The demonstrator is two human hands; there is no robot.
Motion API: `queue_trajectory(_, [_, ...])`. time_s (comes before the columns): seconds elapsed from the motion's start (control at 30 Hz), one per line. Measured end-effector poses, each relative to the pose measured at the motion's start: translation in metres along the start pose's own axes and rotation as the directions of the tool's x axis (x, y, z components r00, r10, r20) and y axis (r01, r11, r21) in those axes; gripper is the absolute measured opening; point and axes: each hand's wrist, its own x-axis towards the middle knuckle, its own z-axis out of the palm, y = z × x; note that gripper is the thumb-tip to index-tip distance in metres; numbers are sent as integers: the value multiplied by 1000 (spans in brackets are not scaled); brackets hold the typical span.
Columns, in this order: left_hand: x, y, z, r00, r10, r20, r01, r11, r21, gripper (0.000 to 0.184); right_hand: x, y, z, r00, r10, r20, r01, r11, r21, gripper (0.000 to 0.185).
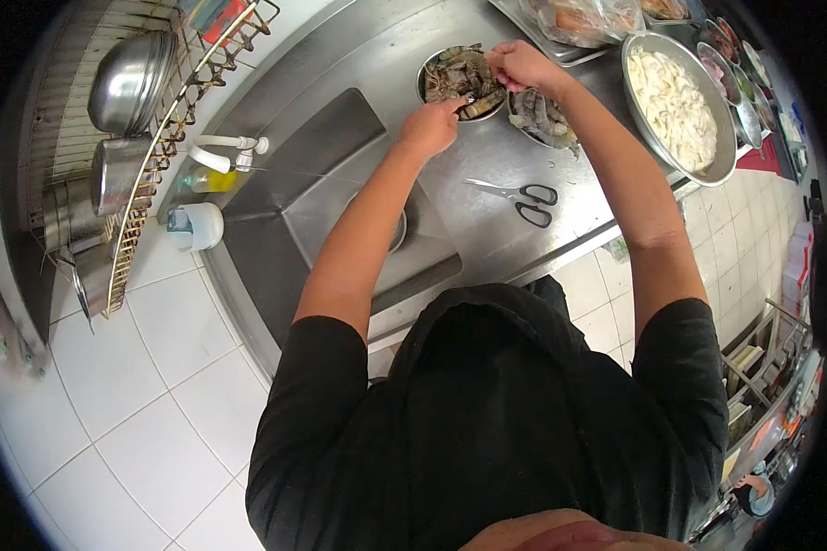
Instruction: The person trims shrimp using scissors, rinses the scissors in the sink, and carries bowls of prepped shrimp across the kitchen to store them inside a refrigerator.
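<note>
A metal bowl point(422, 84) of whole, unpeeled shrimp point(455, 73) stands on the steel counter. My left hand point(431, 128) reaches over its near rim, thumb and forefinger closed together at the shrimp; what is between them is too small to make out. At the bowl's right side is my right hand point(521, 67), its fingers curled in a pinch whose content I cannot make out. Below it sits a second bowl point(526, 135) of greyish, peeled-looking shrimp point(539, 114), partly hidden by my right hand and forearm. Black-handled scissors point(521, 198) lie on the counter nearer me.
A steel sink point(322, 202) lies to the left, with a white faucet point(222, 153) behind it. On the right stands a large basin point(728, 163) of pale pieces point(673, 110). Plastic-bagged food point(583, 20) rests on a tray at the back. A wire rack point(156, 156) holds metal bowls.
</note>
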Motion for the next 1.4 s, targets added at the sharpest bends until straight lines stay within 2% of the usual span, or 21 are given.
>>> queue_trajectory(0.03, [1,1,-1,1000,-23,13,23,999,36,30,4,2,2,987,-155,-45,135,948,-289,21])
queue_trajectory(0.07, [1,3,-2,999,-33,22,31,997,68,30,7,4,5,950,-311,-44,235,797,-556,20])
queue_trajectory(0.1, [1,5,-4,999,-43,29,39,994,100,29,9,4,8,892,-452,4,289,564,-774,20])
queue_trajectory(0.2, [8,-2,0,998,-10,62,-1,986,169,25,-18,-28,17,987,-162,16,67,315,-947,22])
queue_trajectory(0.3, [10,-13,6,995,-19,93,1,982,187,22,-16,-29,19,998,-33,62,68,208,-976,23])
queue_trajectory(0.4, [6,-14,4,993,-69,91,60,993,104,19,-10,-25,18,990,-105,97,118,216,-969,25])
queue_trajectory(0.5, [-1,-16,-5,992,-100,71,99,995,24,17,0,-28,12,974,-184,131,187,332,-925,25])
queue_trajectory(0.6, [-8,-21,-12,990,-130,48,133,990,-55,14,-1,-29,2,915,-379,139,319,468,-824,19])
queue_trajectory(0.73, [-8,-24,-19,993,-82,-89,51,951,-306,11,9,-37,-11,910,-398,116,367,644,-672,19])
queue_trajectory(0.8, [-4,-20,-25,986,-119,-114,61,908,-415,14,9,-50,-18,923,-369,113,356,701,-618,21])
queue_trajectory(0.83, [-1,-16,-29,982,-139,-125,65,882,-467,17,8,-56,-19,926,-360,116,351,702,-620,22])
queue_trajectory(0.93, [8,-6,-42,969,-246,-1,157,624,-765,17,-6,-81,-20,931,-345,117,344,727,-595,22])
queue_trajectory(1.0, [13,3,-49,973,-228,-32,110,578,-808,14,-27,-98,-15,933,-342,108,345,771,-535,22])
queue_trajectory(1.13, [24,30,-50,972,-213,-97,29,523,-852,13,-19,-97,3,876,-453,167,455,660,-598,24])
queue_trajectory(1.2, [28,42,-47,974,-217,-59,64,516,-854,12,-22,-99,15,871,-465,157,448,621,-644,26])
queue_trajectory(1.23, [31,45,-43,975,-218,-38,82,514,-854,12,-12,-95,19,837,-512,193,494,557,-668,26])
queue_trajectory(1.33, [44,34,-20,960,-275,-56,77,448,-890,13,-10,-89,34,816,-556,157,505,554,-662,24])
queue_trajectory(1.37, [45,31,-16,957,-285,-58,67,409,-910,14,-16,-91,36,856,-499,132,451,600,-660,18])
queue_trajectory(1.4, [43,31,-17,954,-295,-59,56,369,-928,15,-39,-95,38,765,-644,-4,515,615,-598,16])
